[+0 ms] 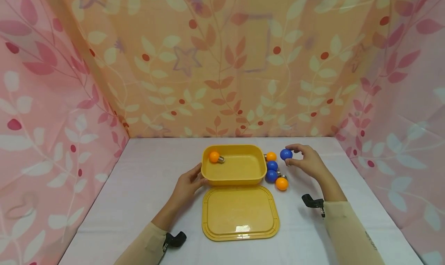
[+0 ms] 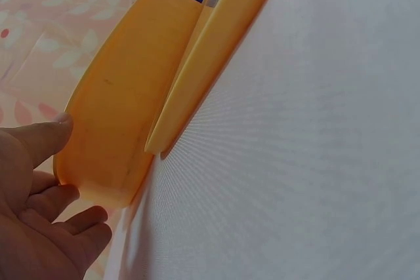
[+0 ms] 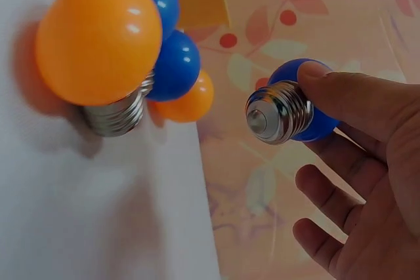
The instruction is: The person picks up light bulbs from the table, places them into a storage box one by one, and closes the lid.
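Note:
With thumb and fingertips, my right hand pinches a blue light bulb, held up to the right of the yellow box. Its silver screw base shows in the right wrist view. My left hand holds the box at its near left corner, thumb on the wall. One orange bulb lies inside the box on the left. Beside its right end lie two more blue bulbs and two orange bulbs.
The flat yellow lid lies on the white tablecloth, close in front of the box. Patterned fabric walls stand at the back and both sides. A small black camera mount is strapped at each wrist.

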`<state>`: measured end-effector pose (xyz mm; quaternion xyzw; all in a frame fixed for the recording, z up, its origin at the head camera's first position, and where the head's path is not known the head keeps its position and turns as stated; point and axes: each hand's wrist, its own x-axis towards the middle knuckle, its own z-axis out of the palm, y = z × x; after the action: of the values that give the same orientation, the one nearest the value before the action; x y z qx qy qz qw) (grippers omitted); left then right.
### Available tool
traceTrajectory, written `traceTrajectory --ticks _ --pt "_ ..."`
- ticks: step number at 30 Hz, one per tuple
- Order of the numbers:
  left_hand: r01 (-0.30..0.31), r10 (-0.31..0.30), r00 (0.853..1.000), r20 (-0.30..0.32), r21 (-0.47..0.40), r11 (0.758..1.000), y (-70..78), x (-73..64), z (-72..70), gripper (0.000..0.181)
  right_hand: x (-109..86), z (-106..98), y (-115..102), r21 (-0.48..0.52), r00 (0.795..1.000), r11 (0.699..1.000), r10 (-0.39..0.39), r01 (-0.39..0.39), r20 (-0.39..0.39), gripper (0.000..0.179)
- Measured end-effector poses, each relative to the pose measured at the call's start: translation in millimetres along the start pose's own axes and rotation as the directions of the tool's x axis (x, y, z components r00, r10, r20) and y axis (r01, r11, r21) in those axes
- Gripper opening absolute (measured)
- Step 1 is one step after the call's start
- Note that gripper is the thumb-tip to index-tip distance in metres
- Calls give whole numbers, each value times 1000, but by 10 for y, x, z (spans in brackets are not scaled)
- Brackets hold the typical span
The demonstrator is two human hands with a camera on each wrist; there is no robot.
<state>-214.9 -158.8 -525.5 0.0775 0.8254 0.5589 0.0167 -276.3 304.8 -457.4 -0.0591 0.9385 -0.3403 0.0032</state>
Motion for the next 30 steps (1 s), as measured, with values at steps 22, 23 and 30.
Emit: traceTrajectory --ticks 22,23,30 --pt "-54 54 999 -1 24 998 -33 7 -30 71 368 46 -647 -23 941 950 -303 310 152 46" --pt "-56 56 998 0 20 998 -33 9 -27 71 384 46 -678 -25 935 945 -319 327 156 44" --pt "-32 32 1000 2 9 999 -37 8 7 72 480 80 -854 -35 919 937 -334 349 210 43"
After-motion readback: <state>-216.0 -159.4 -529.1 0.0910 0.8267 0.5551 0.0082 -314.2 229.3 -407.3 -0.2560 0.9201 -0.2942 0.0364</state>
